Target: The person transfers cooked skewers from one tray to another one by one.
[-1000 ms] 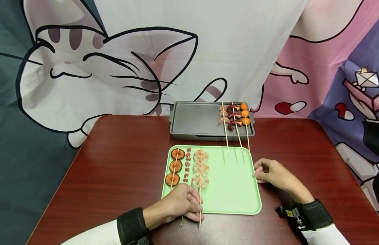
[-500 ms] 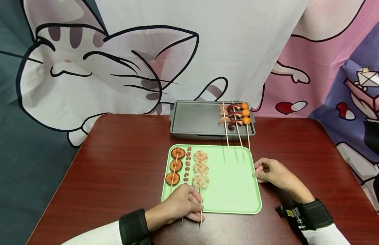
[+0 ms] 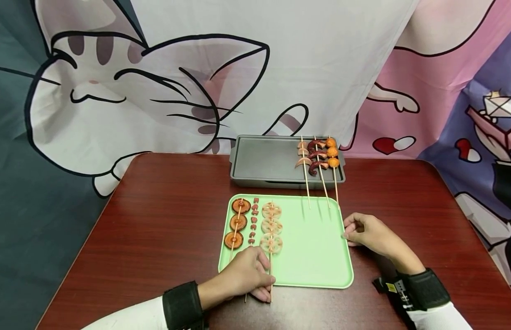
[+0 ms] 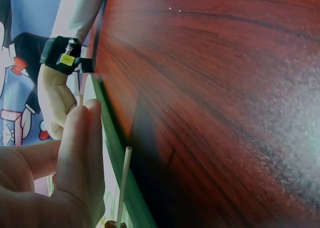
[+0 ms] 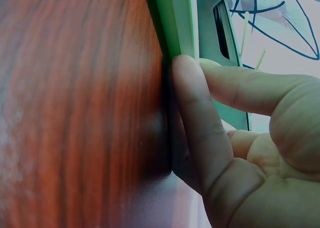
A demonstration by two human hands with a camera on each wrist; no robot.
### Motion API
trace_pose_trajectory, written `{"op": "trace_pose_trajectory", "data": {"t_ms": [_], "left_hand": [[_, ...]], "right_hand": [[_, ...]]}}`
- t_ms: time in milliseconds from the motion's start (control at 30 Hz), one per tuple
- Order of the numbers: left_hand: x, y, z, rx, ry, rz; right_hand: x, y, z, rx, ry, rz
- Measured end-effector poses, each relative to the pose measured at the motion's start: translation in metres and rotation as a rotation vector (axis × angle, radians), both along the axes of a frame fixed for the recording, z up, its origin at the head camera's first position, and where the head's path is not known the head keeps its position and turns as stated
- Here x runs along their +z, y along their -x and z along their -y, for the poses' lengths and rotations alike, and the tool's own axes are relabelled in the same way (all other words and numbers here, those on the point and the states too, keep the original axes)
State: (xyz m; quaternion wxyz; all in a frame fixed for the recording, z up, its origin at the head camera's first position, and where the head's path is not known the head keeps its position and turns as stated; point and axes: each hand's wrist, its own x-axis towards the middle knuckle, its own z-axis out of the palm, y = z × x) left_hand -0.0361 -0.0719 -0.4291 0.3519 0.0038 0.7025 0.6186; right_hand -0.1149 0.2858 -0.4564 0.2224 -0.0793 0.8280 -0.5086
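At the green tray's [image 3: 317, 256] near edge, left hand [image 3: 243, 275] pinches lotus skewer [image 3: 271, 238].

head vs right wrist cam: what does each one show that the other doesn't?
Only the head view shows the three skewers on the light green plastic tray: brown mushroom slices, small dark red bits and pale lotus root slices, the last one's stick pinched by the left hand. Only the right wrist view shows the right hand's fingers pressed against the tray's edge. Both show the right hand, the tray, the dark wooden table and the grey metal grill pan.
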Motion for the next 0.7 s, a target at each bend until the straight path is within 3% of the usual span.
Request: {"op": "trace_pose_trajectory", "data": {"t_ms": [367, 700], "left_hand": [[-0.0003, 0.0044, -0.0031, -0.077, 0.092, -0.096], [0.0004, 0.0072, -0.0037, -0.103, 0.106, -0.1]], "right_hand": [[0.0003, 0.0001, 0.0003, 0.003, -0.027, -0.01], [0.0018, -0.0003, 0.0011, -0.006, -0.033, -0.007]]}}
